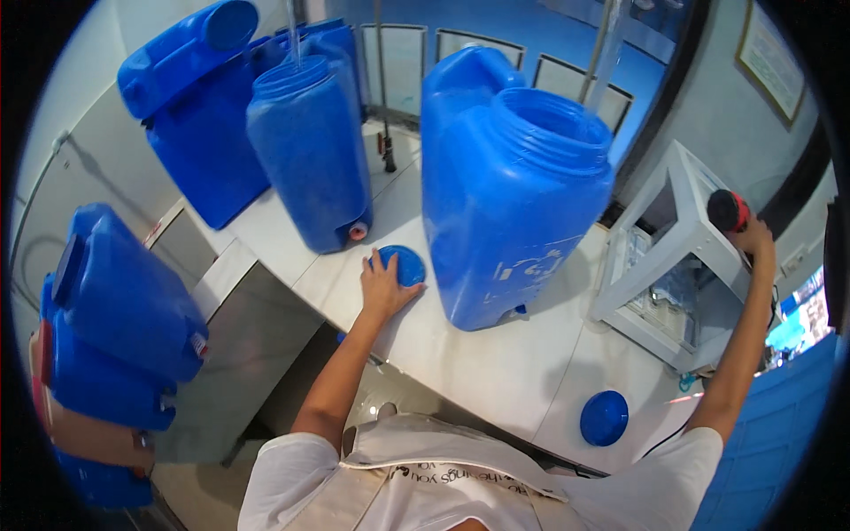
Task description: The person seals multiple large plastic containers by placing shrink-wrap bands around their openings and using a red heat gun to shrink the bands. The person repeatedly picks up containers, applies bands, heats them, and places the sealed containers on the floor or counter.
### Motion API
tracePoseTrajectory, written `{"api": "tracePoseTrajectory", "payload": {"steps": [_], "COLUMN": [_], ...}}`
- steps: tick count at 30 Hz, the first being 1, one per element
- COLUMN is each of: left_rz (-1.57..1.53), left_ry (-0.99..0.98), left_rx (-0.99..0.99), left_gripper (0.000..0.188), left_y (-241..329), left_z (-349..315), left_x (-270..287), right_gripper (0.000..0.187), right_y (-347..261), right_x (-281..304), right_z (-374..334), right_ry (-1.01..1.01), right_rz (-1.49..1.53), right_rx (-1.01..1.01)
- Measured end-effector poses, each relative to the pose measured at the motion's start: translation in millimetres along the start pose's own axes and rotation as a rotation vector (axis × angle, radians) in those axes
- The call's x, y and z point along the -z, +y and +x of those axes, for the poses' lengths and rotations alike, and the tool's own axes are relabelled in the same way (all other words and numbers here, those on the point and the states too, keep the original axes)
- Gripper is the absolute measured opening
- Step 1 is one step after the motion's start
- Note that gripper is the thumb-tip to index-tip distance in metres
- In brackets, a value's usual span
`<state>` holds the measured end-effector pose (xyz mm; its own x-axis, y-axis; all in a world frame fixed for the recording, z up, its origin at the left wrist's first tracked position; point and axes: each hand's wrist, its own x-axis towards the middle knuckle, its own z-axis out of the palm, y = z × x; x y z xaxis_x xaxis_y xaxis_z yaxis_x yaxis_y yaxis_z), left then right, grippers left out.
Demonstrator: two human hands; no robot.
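On the white tiled counter, a round blue lid [405,265] lies between two blue water jugs. My left hand [382,288] grips its rim, fingers on one side and thumb on the other. Far to the right, my raised right hand [753,238] is wrapped round a red-and-black handheld device [726,211] with a round end, above a white frame stand. I cannot make out its exact kind. The nearer big jug [522,203] stands uncapped, its wide threaded mouth facing up. Behind my left hand, another open jug [310,155] stands under a clear pipe or stream entering its mouth.
A second blue lid [604,418] lies near the counter's [496,380] front edge. The white stand [660,257] holds clear plastic-looking items. A tall blue container [199,115] leans at the back left. More blue jugs [124,292] are stacked low at the left.
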<state>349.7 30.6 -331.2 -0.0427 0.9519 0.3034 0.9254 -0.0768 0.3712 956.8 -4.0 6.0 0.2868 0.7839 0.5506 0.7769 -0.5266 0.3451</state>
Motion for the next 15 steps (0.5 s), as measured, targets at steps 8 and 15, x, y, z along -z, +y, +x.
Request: {"api": "tracePoseTrajectory", "payload": {"steps": [8,15], "left_rz": [0.019,0.267], "left_ry": [0.196,0.196], "left_rx": [0.189,0.362], "left_gripper": [0.071,0.074], "left_y": [-86.5,-222.4], "left_z": [-39.7,33.8], "left_x": [82.4,92.1], "right_gripper": [0.030,0.028], "right_y": [-218.9,-358.3], "right_x": [46.0,-45.6], "right_z": [-101.9,-119.3], "right_ry": [-0.349,-0.325], "right_rz": [1.578,2.233], "right_rx": [0.189,-0.334]}}
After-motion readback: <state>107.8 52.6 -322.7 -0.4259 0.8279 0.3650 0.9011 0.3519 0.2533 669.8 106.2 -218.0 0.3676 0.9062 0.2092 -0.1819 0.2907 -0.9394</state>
